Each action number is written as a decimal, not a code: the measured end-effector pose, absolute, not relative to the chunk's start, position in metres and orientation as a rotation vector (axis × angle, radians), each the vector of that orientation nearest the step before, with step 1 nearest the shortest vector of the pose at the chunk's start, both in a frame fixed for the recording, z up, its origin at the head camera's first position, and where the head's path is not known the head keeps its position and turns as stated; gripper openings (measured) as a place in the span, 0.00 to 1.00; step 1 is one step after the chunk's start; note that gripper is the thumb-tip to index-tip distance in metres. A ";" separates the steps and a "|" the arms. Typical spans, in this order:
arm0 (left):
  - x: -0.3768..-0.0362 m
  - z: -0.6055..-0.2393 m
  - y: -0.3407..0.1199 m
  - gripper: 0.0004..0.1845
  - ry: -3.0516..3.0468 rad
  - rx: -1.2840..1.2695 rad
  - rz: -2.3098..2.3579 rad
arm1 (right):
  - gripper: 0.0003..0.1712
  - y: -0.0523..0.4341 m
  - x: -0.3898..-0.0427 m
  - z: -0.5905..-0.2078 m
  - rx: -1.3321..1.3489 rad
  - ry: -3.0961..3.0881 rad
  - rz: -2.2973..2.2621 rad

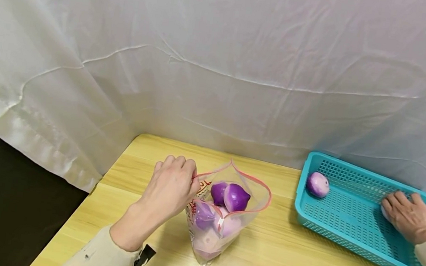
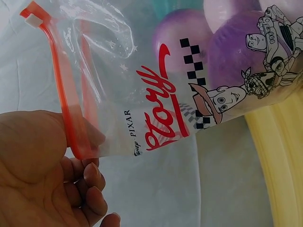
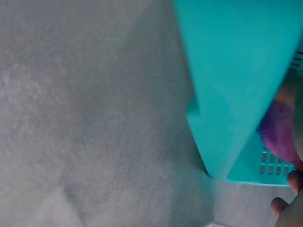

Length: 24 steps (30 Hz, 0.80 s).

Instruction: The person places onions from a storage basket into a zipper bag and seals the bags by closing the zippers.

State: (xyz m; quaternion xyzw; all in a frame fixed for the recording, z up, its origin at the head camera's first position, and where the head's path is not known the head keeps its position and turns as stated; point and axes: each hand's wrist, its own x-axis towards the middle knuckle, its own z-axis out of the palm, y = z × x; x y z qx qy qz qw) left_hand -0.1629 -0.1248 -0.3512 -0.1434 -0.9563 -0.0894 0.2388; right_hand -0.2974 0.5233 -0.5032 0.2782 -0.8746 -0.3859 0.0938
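My left hand (image 1: 173, 185) pinches the rim of a clear zip bag (image 2: 113, 113) at its left corner, thumb and fingers on the red zip strip. The bag stands with its mouth gaping, and several purple onions (image 1: 236, 198) show inside it. To the right, my right hand (image 1: 414, 217) reaches down into a teal basket (image 1: 349, 216), its fingers curled over a purple onion (image 3: 278, 135) mostly hidden by the palm in the head view. Another onion (image 1: 318, 184), purple and white, lies at the basket's left end.
The bag and basket both rest on a light wooden table (image 1: 274, 254). Behind the table hangs a pale cloth (image 1: 239, 109), close to the basket's far side. A dark surface (image 1: 4, 197) lies beyond the table's left edge.
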 end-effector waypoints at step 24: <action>-0.162 -0.350 -0.126 0.09 -2.609 -0.405 -0.251 | 0.38 0.501 -0.301 -0.482 0.869 -2.427 -0.679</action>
